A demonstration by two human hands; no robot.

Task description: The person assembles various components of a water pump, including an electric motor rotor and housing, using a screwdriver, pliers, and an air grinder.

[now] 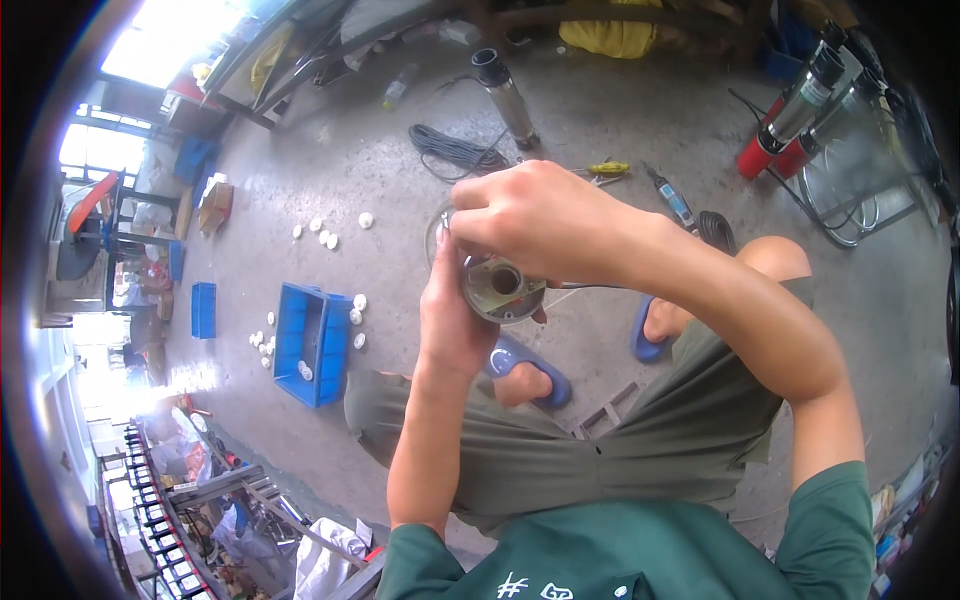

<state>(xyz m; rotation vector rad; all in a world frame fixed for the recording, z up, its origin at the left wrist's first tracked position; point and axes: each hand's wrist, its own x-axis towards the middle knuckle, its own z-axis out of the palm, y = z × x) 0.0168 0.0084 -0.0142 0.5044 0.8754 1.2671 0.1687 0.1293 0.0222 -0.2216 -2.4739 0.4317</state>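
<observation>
I note a grey concrete floor (620,110) below the seated person. A blue plastic crate (312,342) lies left of the knees, small white caps (325,238) scattered beside it. Over the lap, the left hand (452,318) clasps a round metal cylinder (497,288) from its side, open end facing up. The right hand (535,222) rests over its top rim, fingers pinched there; what they pinch I cannot tell.

Grey concrete floor (620,130) carries a blue crate (312,342), scattered white caps (330,240), coiled black cable (455,152) and a yellow-handled screwdriver (606,168)
</observation>
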